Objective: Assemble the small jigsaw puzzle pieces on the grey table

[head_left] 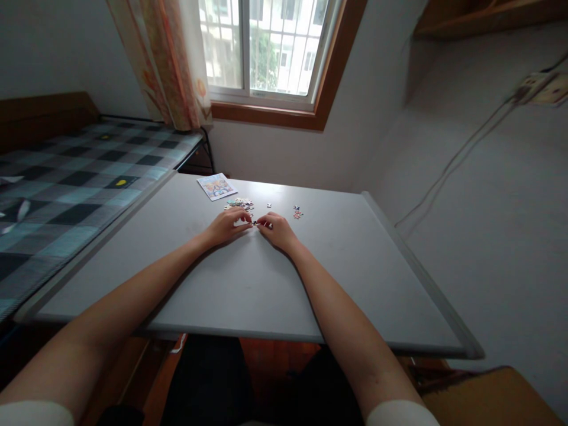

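Note:
Near the middle of the white table [239, 284], my left hand [228, 226] and my right hand [277, 229] meet fingertip to fingertip. Between them is a small dark jigsaw puzzle piece [254, 223], pinched from both sides; whether it is one piece or two joined I cannot tell. Just beyond my left hand lies a pile of loose puzzle pieces [239, 203], partly hidden by the fingers. A single piece [268, 205] rests alone past my right hand. To the right is a smaller cluster of pieces [297, 212].
A printed picture card [217, 186] lies at the table's far left. Left of the table stands a bed with a checked cover [89, 171]. A window [266, 53] and a curtain [171, 65] are behind. A cable [461, 151] hangs along the right wall.

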The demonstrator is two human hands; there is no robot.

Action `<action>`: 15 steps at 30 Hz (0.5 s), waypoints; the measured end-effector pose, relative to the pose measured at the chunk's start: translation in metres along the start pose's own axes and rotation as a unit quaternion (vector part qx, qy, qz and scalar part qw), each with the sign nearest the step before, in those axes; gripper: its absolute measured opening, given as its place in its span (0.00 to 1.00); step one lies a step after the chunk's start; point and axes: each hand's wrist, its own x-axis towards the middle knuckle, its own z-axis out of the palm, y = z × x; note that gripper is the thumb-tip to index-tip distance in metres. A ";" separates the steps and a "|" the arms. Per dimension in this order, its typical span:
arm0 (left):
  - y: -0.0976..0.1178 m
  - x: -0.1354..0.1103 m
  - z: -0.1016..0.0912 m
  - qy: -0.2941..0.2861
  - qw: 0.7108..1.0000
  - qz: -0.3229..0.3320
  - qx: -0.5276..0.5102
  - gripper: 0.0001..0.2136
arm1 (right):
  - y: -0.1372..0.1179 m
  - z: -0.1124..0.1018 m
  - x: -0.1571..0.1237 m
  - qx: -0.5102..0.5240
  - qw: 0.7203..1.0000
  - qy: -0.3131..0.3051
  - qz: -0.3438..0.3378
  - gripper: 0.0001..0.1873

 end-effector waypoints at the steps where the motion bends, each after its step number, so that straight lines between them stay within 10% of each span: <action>1: 0.000 0.000 0.000 -0.002 1.000 -0.001 0.000 0.09 | 0.000 0.000 0.000 0.002 1.000 0.001 -0.002 0.05; 15: 0.003 -0.002 0.000 0.032 0.999 -0.032 0.026 0.05 | 0.003 -0.001 0.002 -0.008 1.000 0.016 0.013 0.05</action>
